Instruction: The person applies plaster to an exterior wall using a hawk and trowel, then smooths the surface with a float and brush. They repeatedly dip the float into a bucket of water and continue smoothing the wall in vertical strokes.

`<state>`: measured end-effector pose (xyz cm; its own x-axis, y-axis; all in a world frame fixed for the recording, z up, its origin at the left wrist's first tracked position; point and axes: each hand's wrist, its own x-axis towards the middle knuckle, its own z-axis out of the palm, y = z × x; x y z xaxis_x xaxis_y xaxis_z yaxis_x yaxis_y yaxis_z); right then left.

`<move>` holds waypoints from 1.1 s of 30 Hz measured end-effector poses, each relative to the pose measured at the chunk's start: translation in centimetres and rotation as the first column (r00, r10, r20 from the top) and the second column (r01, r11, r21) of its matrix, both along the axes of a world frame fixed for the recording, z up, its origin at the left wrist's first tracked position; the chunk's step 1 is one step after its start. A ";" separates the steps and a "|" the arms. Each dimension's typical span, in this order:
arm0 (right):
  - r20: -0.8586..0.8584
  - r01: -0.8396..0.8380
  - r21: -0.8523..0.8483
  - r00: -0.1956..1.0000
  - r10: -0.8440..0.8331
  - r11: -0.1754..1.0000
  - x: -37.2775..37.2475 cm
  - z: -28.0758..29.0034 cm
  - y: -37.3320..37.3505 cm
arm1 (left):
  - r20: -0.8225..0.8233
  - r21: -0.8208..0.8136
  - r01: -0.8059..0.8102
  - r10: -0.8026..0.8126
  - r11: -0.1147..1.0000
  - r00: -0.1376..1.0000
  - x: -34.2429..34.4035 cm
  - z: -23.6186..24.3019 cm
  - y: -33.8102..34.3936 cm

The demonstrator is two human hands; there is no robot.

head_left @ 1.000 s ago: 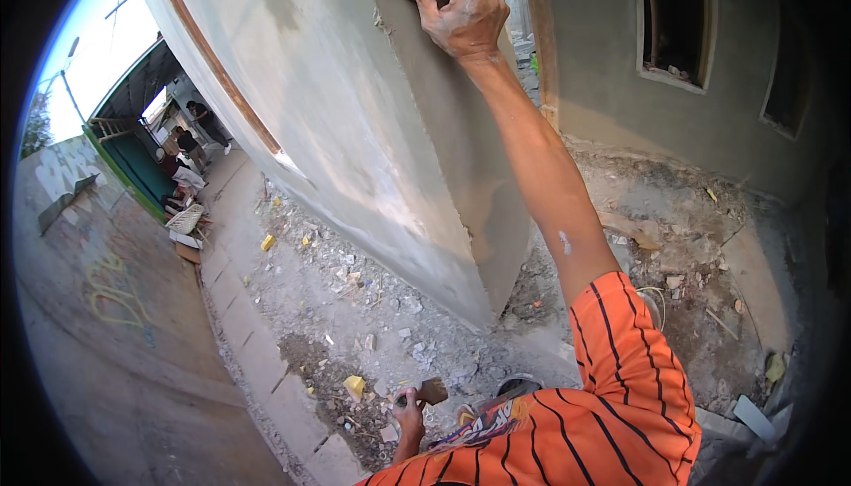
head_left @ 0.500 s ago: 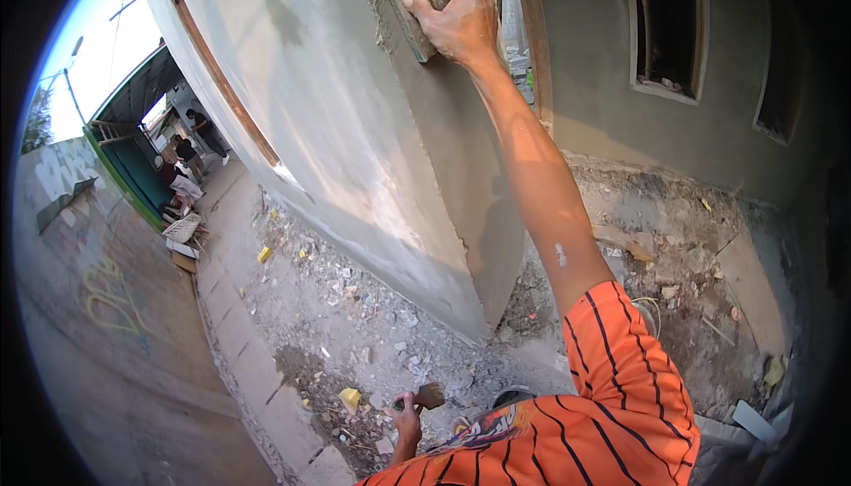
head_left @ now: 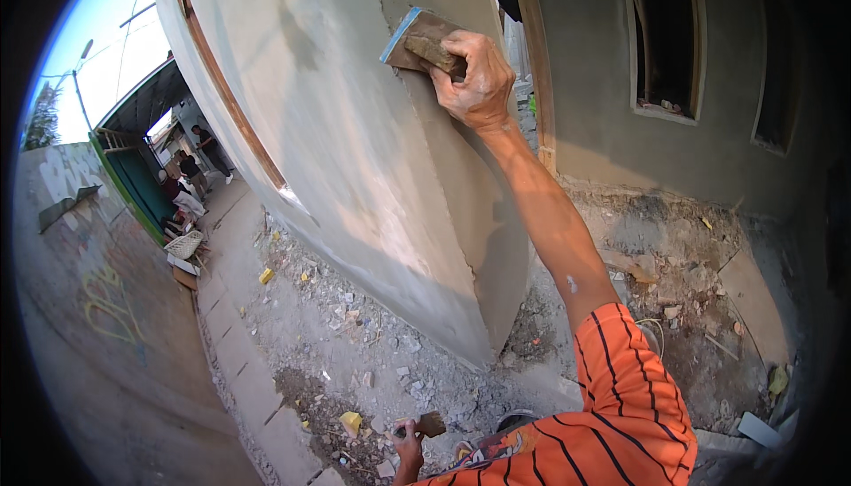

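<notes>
My right hand (head_left: 479, 82) is closed round the grip of a plastering float (head_left: 431, 28), a flat board with a blue strip along its left edge. The float lies against the grey plastered wall (head_left: 355, 131) at its vertical corner, reaching over the rough corner line. Low in the picture, in front of my body, my left hand (head_left: 408, 447) is wrapped round the handle of a small trowel (head_left: 432, 424). Its brownish blade points right, away from the wall. The wet plaster on the right side of the corner looks darker than the pale left face.
Rubble and broken bits cover the ground (head_left: 372, 335) below the corner. A bucket rim (head_left: 516, 419) shows beside my shirt. A wooden door frame (head_left: 538, 69) and a window opening (head_left: 665, 43) stand to the right. Several people (head_left: 191, 167) are far left, along a path.
My right hand has brought the float lower on the wall corner and turned it, so its blue edge now faces left. My left hand still holds the trowel, slightly lower in view.
</notes>
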<state>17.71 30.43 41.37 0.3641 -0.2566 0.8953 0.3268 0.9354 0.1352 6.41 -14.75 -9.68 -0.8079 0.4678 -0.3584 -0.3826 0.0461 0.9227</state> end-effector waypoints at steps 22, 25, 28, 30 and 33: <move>0.115 0.053 -0.736 0.992 0.048 0.675 1.7 9.3 2.5 | 0.020 0.081 0.004 -0.006 0.997 1.000 -0.4 -1.3 1.6; 0.077 0.032 -0.765 0.996 0.043 0.644 2.5 6.6 2.8 | 0.052 0.061 0.055 -0.058 0.997 0.997 -0.8 -0.5 2.0; -0.097 -0.402 -0.620 0.891 0.443 0.674 4.0 -0.2 2.2 | 0.104 0.120 0.192 -0.205 0.974 0.973 -1.5 1.9 3.1; -0.268 -0.768 -0.559 0.523 0.809 0.311 5.4 -5.8 -1.2 | 0.141 0.237 0.255 -0.293 0.937 0.946 -1.4 6.4 4.4; -0.507 -0.831 -0.512 0.090 0.857 -0.216 7.9 -14.8 -5.5 | 0.069 0.399 0.478 -0.545 0.783 0.835 -2.4 12.2 6.8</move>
<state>25.61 24.89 26.62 -0.2452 0.7862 0.5673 -0.8222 0.1414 -0.5513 4.03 -7.91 2.54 -0.3541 0.9142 -0.1971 -0.5482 -0.0321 0.8357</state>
